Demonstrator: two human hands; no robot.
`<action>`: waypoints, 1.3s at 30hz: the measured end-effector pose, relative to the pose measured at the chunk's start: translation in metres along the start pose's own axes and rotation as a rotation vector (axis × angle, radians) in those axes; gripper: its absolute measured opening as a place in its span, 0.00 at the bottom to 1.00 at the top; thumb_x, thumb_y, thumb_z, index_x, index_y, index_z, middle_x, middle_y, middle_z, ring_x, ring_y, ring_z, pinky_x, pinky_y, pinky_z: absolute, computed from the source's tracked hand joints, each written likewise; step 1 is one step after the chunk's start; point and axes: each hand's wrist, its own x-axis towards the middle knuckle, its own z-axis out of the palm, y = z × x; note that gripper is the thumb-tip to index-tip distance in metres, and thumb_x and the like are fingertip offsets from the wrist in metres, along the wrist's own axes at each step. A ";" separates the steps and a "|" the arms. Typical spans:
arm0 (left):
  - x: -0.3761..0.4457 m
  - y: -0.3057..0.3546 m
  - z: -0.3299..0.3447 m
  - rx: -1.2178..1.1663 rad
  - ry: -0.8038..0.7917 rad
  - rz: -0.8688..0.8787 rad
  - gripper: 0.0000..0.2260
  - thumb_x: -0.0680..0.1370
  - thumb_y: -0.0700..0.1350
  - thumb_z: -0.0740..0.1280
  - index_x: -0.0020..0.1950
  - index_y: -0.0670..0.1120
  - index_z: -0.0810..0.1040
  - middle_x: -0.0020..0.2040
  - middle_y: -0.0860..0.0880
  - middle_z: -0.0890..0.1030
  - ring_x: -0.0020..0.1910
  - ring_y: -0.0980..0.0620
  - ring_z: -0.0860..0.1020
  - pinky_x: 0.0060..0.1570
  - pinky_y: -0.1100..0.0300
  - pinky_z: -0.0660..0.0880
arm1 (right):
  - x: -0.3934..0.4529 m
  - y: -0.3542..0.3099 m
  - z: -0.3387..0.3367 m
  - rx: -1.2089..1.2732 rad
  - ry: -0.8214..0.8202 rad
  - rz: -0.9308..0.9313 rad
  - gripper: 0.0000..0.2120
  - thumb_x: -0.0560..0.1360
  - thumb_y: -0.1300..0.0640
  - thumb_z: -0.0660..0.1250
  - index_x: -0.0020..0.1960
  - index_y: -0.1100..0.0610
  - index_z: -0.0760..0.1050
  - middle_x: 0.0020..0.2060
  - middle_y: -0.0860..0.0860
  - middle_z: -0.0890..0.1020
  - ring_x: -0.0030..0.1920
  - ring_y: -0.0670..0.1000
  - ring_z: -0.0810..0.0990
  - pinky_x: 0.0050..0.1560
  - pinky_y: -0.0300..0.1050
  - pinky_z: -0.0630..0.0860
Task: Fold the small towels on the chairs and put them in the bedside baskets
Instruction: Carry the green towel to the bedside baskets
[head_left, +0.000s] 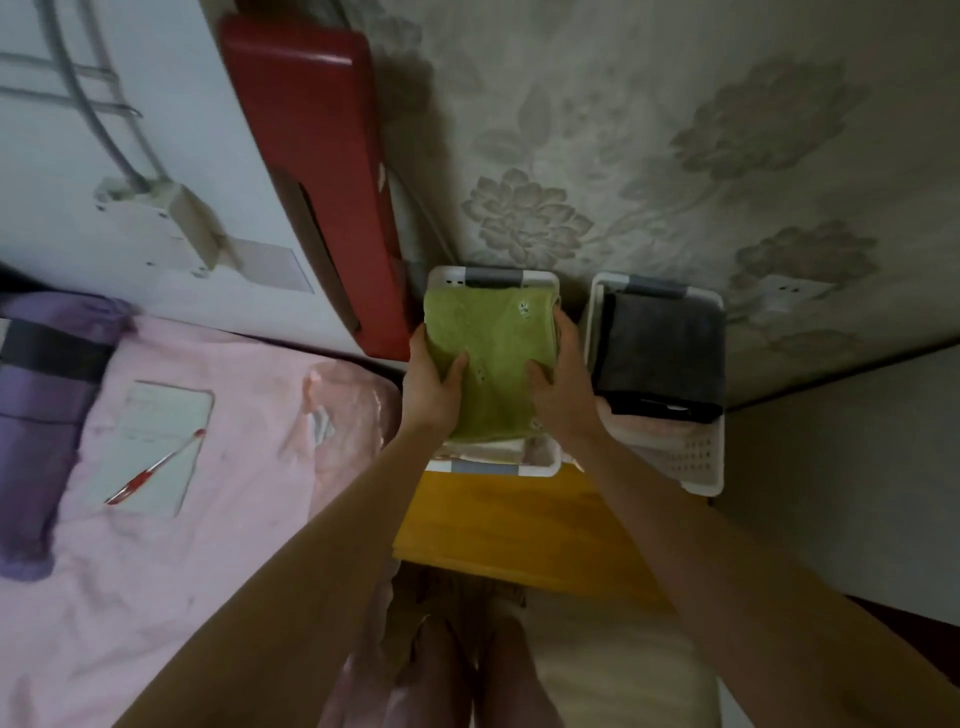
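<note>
We see a green towel (491, 358), dark grey towel (662, 353), white baskets (704, 462), possibly floral wallpaper (675, 156), pink bedding (208, 519).

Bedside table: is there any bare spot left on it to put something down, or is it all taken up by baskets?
The near strip of the yellow table, between the baskets and the person's legs, shows bare wood. The far part is crowded: the left basket holds the green towel gripped by both hands, and the right basket holds a grey towel.

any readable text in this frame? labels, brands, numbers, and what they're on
None readable.
Green towel: small printed motifs, no legible words.
Notepad on the pink bedding: faint marks, too blurred to read.
Red pen: no legible marking.
Baskets, left basket and right basket: no visible labels.
</note>
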 end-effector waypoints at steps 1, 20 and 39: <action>0.006 -0.006 0.004 0.010 -0.003 0.003 0.27 0.81 0.42 0.63 0.77 0.45 0.56 0.69 0.44 0.71 0.67 0.45 0.71 0.60 0.60 0.67 | 0.005 0.007 0.003 -0.010 0.004 0.012 0.33 0.77 0.69 0.61 0.78 0.57 0.53 0.71 0.54 0.66 0.66 0.47 0.67 0.65 0.42 0.67; 0.029 -0.020 0.021 0.239 0.180 0.241 0.25 0.80 0.37 0.61 0.77 0.43 0.60 0.73 0.41 0.62 0.71 0.44 0.64 0.72 0.51 0.61 | 0.024 0.041 0.017 -0.314 0.045 -0.183 0.33 0.78 0.70 0.60 0.79 0.58 0.51 0.75 0.58 0.59 0.73 0.52 0.63 0.72 0.39 0.63; 0.074 -0.067 0.028 1.458 -0.094 0.454 0.33 0.81 0.60 0.36 0.78 0.40 0.37 0.79 0.42 0.42 0.79 0.46 0.44 0.75 0.41 0.41 | 0.057 0.082 0.055 -1.242 -0.185 -0.233 0.34 0.80 0.42 0.38 0.78 0.62 0.35 0.76 0.67 0.40 0.77 0.63 0.38 0.76 0.53 0.32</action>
